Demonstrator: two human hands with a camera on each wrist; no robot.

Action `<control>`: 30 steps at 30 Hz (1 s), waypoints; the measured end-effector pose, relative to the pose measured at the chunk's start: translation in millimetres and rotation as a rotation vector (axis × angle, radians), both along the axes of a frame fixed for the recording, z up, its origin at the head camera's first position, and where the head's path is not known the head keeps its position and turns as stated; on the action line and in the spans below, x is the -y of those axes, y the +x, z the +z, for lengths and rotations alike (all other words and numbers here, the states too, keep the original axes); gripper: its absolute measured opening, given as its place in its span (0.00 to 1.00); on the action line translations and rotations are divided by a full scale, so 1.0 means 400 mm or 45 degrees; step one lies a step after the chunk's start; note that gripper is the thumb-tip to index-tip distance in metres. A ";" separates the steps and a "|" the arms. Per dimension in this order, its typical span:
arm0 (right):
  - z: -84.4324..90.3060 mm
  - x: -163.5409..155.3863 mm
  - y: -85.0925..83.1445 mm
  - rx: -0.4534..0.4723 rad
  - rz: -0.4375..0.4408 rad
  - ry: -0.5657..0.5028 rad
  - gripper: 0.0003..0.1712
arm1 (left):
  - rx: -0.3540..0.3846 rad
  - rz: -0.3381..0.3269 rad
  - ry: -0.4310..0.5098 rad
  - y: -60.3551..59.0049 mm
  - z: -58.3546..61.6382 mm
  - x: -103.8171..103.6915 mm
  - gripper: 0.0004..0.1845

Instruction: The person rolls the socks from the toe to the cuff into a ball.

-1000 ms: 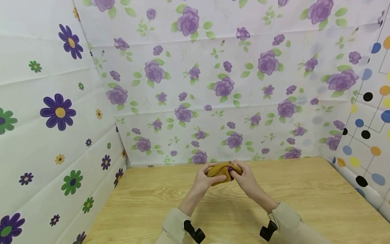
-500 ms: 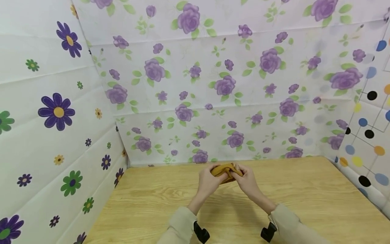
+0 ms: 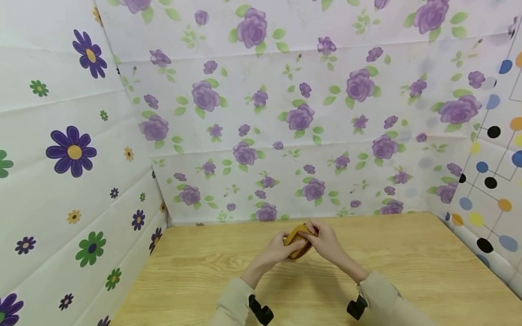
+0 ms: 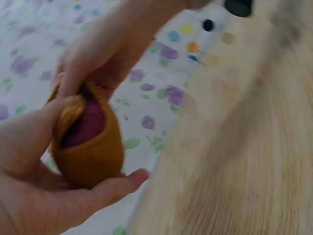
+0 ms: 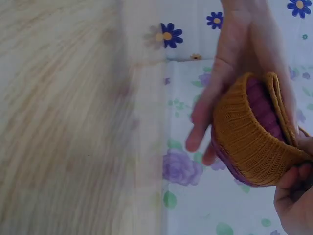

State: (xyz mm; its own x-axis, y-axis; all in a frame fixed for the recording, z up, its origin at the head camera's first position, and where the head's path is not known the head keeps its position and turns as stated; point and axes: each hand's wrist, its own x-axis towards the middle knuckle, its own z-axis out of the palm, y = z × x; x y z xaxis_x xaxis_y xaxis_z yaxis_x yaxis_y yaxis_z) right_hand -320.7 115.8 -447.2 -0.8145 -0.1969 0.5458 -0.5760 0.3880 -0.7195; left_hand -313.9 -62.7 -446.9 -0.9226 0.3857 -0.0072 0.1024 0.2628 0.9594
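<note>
Mustard-yellow knitted sock bundle with purple inside (image 3: 297, 239) held above the light wooden counter (image 3: 408, 271), toward its 12 o'clock edge | my left hand (image 3: 281, 246) cups it underneath | my right hand (image 3: 324, 240) pinches the cuff | I'd roll the cuff evenly, grip firm.

This looks like a staged recording booth rather than a lived-in room. A light wooden table (image 3: 408, 271) fills the 6 o'clock foreground, and creased patterned sheets close it in: purple roses (image 3: 302, 117) at 12 o'clock, daisy flowers (image 3: 71, 151) at 9 o'clock, coloured dots (image 3: 493, 181) at 3 o'clock.
</note>
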 end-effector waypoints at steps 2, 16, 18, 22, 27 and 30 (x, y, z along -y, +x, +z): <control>0.003 -0.007 -0.004 0.046 0.001 0.033 0.21 | 0.157 -0.083 0.100 -0.004 0.004 0.013 0.29; -0.043 0.015 0.017 0.320 -0.052 -0.082 0.12 | 0.421 0.081 0.586 -0.007 -0.012 0.001 0.30; -0.040 0.019 0.023 0.303 -0.068 -0.093 0.10 | 0.427 0.104 0.577 -0.007 -0.012 0.002 0.31; -0.040 0.022 0.028 0.130 -0.155 0.007 0.03 | 0.432 0.110 0.589 -0.010 -0.020 0.003 0.33; -0.045 0.026 0.035 0.021 -0.157 0.095 0.04 | 0.316 0.151 0.532 -0.019 -0.034 -0.004 0.32; -0.046 0.031 0.041 0.031 -0.097 0.071 0.05 | 0.097 0.297 0.307 -0.021 -0.039 -0.010 0.29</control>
